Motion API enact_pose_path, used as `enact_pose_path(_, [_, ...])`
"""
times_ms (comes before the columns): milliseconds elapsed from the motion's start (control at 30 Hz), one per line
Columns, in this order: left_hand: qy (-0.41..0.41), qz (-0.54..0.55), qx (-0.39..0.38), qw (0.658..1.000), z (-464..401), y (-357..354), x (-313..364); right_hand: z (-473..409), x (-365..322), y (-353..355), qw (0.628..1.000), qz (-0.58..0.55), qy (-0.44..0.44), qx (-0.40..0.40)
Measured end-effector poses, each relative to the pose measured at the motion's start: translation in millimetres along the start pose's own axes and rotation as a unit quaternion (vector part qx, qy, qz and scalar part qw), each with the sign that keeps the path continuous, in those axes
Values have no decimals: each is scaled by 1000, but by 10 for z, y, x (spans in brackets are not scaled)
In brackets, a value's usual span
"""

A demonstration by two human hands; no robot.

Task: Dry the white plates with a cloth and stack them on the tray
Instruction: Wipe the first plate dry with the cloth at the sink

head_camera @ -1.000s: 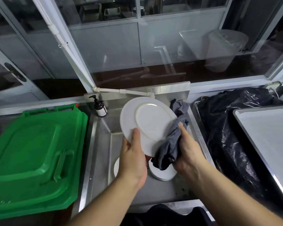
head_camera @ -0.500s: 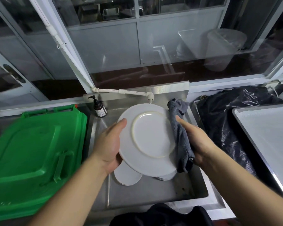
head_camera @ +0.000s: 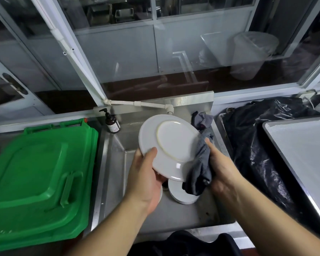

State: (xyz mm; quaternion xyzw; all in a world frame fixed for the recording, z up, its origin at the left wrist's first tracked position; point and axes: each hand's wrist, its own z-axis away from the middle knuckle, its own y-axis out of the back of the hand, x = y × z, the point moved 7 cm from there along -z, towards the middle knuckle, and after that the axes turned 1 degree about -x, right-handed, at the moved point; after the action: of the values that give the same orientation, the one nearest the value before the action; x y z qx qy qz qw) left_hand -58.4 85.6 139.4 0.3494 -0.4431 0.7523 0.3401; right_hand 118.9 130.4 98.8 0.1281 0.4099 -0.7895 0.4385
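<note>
Since half a second ago the plate [head_camera: 171,145] has turned a little in the hands, and the left hand [head_camera: 146,177] has slid from the far left rim to the near lower rim. Its thumb now lies on top of the underside, which faces up, while its fingers are hidden beneath; it grips the plate. The right hand [head_camera: 221,166] is closed on the cloth [head_camera: 199,169], bunched against the plate's right edge, with a loose end hanging below the palm and another sticking up beyond the fingertips.

That shift in hold suggests the rim is being worked round through the cloth, so drying of this plate looks well along but not done.

Below the hands, more plates [head_camera: 183,194] lie stacked in the sink [head_camera: 118,163], partly hidden by the wrists and cloth; these probably remain to be dried. Well off to the right of the right hand sits the tray [head_camera: 303,145], past a black bag [head_camera: 257,145], and no plates show on its visible part. Left of the left hand lies a green lid [head_camera: 37,182].
</note>
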Motion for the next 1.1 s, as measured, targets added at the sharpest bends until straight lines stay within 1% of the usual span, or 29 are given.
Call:
enact_pose_path(67, [35,4,-37,999,-32,56,86,-17,-138,43,1000,22,-6,-15])
enact_pose_path(167, [90,0,-119,989,-29,95,206,-29,-309,65,996,74,-22,-43])
enact_pose_path(233, [95,-14,-158,983,-22,95,256,-40,-410,95,993,112,-7,-31])
enact_pose_path(300, [78,-20,-169,982,-7,56,287,-53,-504,120,987,156,34,12])
enact_pose_path(400, [39,-21,-160,986,25,-45,284,-26,-540,72,972,200,106,67])
enact_pose_path(467, [16,-25,-148,989,37,-113,240,16,-430,-10,965,220,126,67])
enact_pose_path(533, [-3,-41,-133,990,40,-181,193,94,-277,-76,952,268,133,64])
enact_pose_path(600, [-13,-71,-119,990,23,-214,145,201,-135,-166,931,330,149,50])
enact_pose_path(667, [-15,-99,-116,988,9,-239,108,312,-44,-276,898,399,187,18])
enact_pose_path(733, [-14,-120,-113,986,18,-241,70,408,-32,-405,849,473,236,-21])
enact_pose_path(833, [2,-119,-119,986,70,-228,-4,510,-93,-629,761,562,305,-110])
enact_pose_path(900, [8,-110,-127,986,95,-220,-39,492,-174,-716,726,592,318,-150])
enact_pose_path(933, [6,-111,-130,985,105,-220,-46,456,-220,-746,716,599,320,-160])
enact_pose_path(1000, [-6,-115,-141,983,126,-217,-49,362,-320,-819,713,600,324,-165])
enact_pose_path(1067, [-17,-120,-151,981,160,-206,-56,284,-443,-910,718,579,349,-162])
enact_pose_path(1100, [-23,-126,-154,980,181,-190,-60,242,-501,-931,732,558,358,-158])
